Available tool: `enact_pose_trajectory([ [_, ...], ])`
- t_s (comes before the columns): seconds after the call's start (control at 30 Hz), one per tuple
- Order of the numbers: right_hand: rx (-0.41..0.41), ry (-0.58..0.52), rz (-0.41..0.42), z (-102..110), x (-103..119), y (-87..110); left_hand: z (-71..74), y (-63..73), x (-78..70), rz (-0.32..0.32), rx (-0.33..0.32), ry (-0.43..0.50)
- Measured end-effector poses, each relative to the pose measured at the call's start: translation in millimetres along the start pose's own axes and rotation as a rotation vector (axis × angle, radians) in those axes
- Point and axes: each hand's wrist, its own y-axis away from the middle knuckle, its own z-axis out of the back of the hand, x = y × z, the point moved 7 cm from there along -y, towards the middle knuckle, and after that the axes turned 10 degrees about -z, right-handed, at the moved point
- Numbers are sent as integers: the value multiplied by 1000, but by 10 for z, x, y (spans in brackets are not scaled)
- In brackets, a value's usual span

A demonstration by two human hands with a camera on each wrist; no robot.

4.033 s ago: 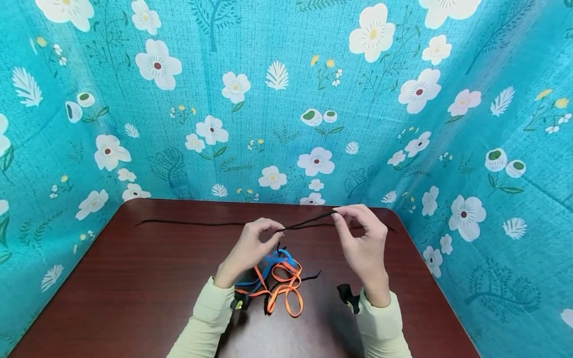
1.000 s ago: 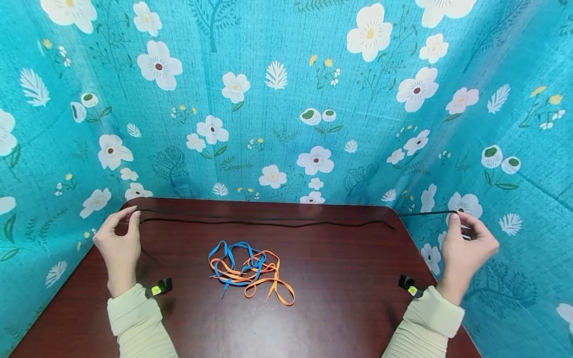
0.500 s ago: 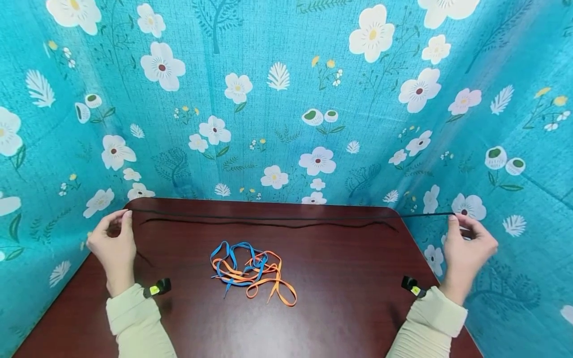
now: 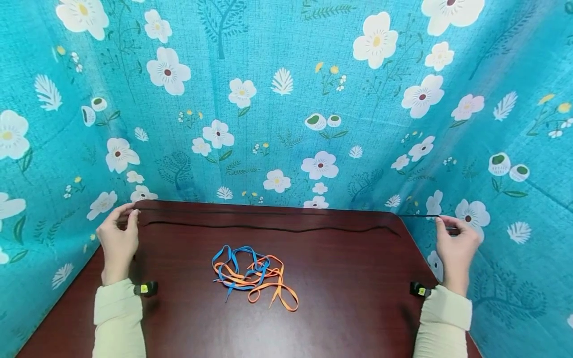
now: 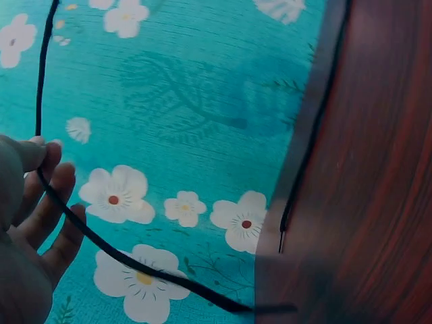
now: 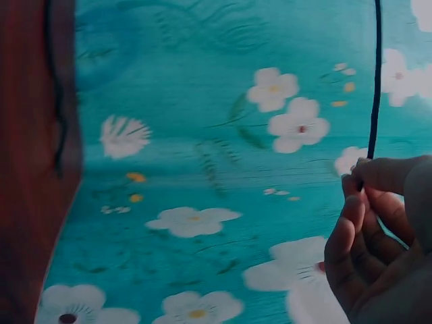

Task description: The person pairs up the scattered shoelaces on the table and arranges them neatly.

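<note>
A black shoelace (image 4: 286, 214) is stretched nearly straight across the back of the table, with one hand at each side. My left hand (image 4: 118, 241) pinches it between thumb and index finger at the far left. Beyond those fingers a loose tail of the lace droops down in the left wrist view. My right hand (image 4: 457, 248) pinches the lace near its other end, past the table's right edge. A second black shoelace (image 4: 268, 228) lies along the back of the table, just below the held one. Blue shoelace (image 4: 219, 256) and orange shoelace (image 4: 290, 301) lie tangled at mid-table.
The dark red wooden table (image 4: 349, 298) has rounded back corners. A turquoise flowered cloth (image 4: 277, 139) hangs behind it and along both sides. Each wrist carries a small black camera, one of them the left wrist camera (image 4: 146, 289).
Four seconds ago both hands were close together above the tangle; they have since spread wide, drawing the black shoelace out between them. Over the last half second they have come slightly closer together.
</note>
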Motion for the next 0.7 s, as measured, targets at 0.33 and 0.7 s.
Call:
enact_pose_trajectory([
  [0.33,174,147,11,-247,-279,-334,23,-268,295,53,78,-10],
  [0.7,248,254,85,-418,-264,-548,2,-419,511,17,265,-10],
])
